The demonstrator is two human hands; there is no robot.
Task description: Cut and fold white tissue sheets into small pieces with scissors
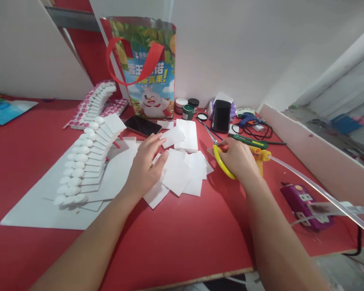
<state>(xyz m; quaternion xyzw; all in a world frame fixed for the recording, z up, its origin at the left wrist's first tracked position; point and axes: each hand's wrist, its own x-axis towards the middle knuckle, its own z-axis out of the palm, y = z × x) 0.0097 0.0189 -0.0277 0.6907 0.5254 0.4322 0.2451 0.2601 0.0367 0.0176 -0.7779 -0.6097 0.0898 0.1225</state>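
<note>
My left hand (147, 163) is over the middle of the table, thumb and fingers apart. Its fingertips are at the edge of a small white paper piece (173, 136); whether they press on it I cannot tell. Below and beside it lie several overlapping white paper squares (177, 171) and a neat stack of white paper (188, 135). Over on the right, my right hand (238, 155) has its fingers around yellow-handled scissors (223, 165), blades pointing away and left. A yellow glue gun (263, 154) with a clear glue stick is just beyond that hand, partly hidden.
A curved row of white card pieces with oval tips (91, 161) stands on white board (33, 206) at left. Behind are a printed bag (151, 81), phone (143, 125), paint jars (188, 112) and green-handled tool (248, 140). A purple power strip (305, 206) lies right.
</note>
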